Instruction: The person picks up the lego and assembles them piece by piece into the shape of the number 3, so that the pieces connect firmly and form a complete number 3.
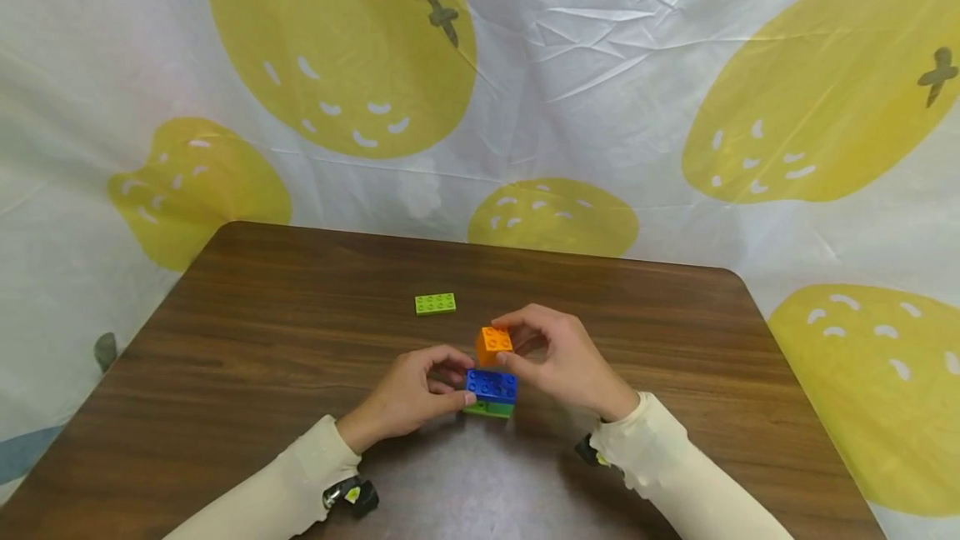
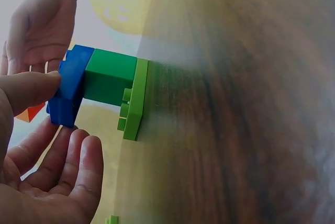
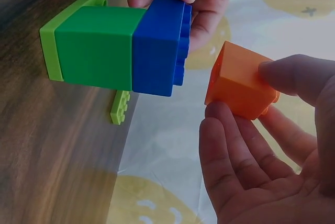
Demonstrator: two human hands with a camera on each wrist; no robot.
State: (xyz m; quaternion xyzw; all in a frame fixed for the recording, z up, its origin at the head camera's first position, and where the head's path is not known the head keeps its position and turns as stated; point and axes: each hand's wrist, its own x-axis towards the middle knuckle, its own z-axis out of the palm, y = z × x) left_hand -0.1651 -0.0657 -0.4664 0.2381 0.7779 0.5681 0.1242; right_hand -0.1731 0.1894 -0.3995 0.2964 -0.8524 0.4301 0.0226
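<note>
A stack of toy building bricks stands on the table: a lime-green plate (image 2: 137, 103) at the bottom, a green brick (image 3: 94, 48) on it, and a blue brick (image 1: 491, 388) on top. My left hand (image 1: 408, 388) pinches the blue brick at its left end, between thumb and fingers. Just above and behind the stack, my right hand (image 1: 562, 357) holds a square orange brick (image 1: 491, 347) between thumb and fingers, studs up. In the right wrist view a gap shows between the orange brick (image 3: 241, 80) and the blue brick's studs.
Farther back on the brown wooden table (image 1: 300, 315) lies a loose lime-green plate (image 1: 435, 304) with studs up. Behind the table hangs a white cloth (image 1: 570, 65) printed with yellow fruit, reaching down at the back and sides.
</note>
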